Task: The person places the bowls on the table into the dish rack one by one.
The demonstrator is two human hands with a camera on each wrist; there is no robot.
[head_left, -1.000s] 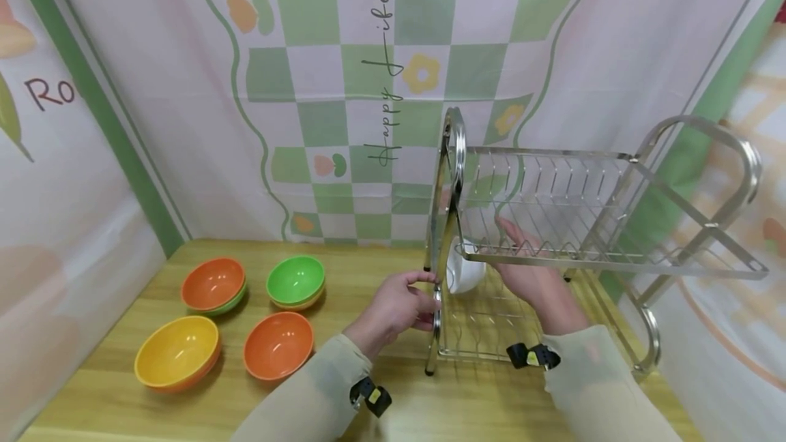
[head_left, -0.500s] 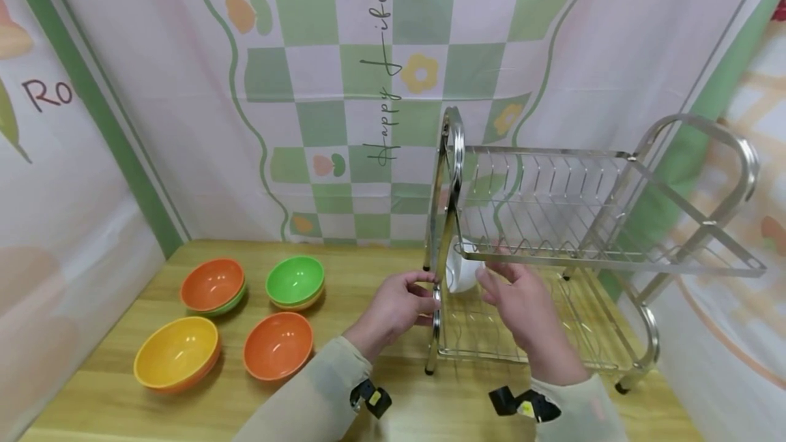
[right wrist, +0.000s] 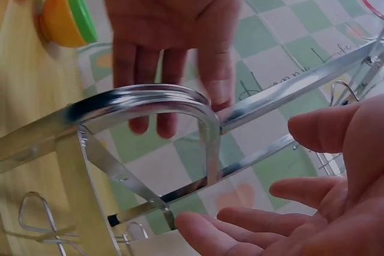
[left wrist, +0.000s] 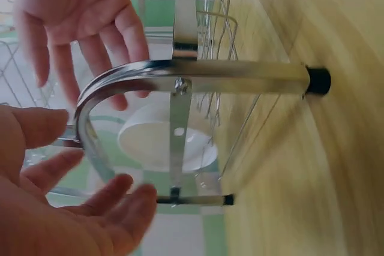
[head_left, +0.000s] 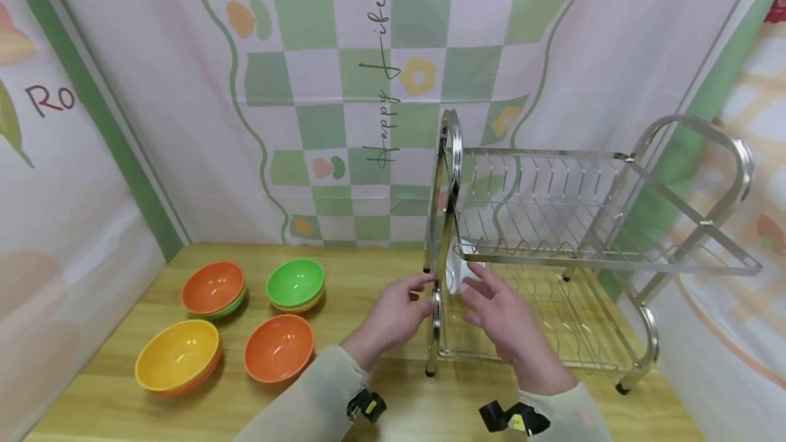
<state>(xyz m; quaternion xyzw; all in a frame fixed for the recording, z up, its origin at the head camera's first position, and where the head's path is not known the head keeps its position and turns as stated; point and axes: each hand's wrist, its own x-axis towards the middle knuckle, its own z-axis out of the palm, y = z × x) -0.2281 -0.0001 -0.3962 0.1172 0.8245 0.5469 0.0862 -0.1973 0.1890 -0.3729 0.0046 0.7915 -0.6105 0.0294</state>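
A white bowl (head_left: 454,275) stands tilted on the lower tier at the left end of a two-tier metal dish rack (head_left: 546,261). Part of the bowl is hidden by the rack frame and my right fingers. In the left wrist view the white bowl (left wrist: 165,139) shows behind the side bars. My left hand (head_left: 393,316) is just outside the rack's left side frame, fingers loosely bent and spread around the frame without gripping it; whether it touches is unclear. My right hand (head_left: 503,319) hovers before the lower tier, near the bowl, fingers apart and holding nothing.
On the wooden table (head_left: 368,261), left of the rack, are stacked bowls: an orange bowl (head_left: 213,288) over green, a green bowl (head_left: 296,282) over orange-yellow, and a yellow bowl (head_left: 178,357) over orange. Another orange bowl (head_left: 279,348) sits nearest my left arm. Patterned cloth (head_left: 362,121) hangs behind.
My right hand has drawn back from under the upper tier toward me and come away from the white bowl. My left hand has loosened at the side frame. The bowl stays in the rack.
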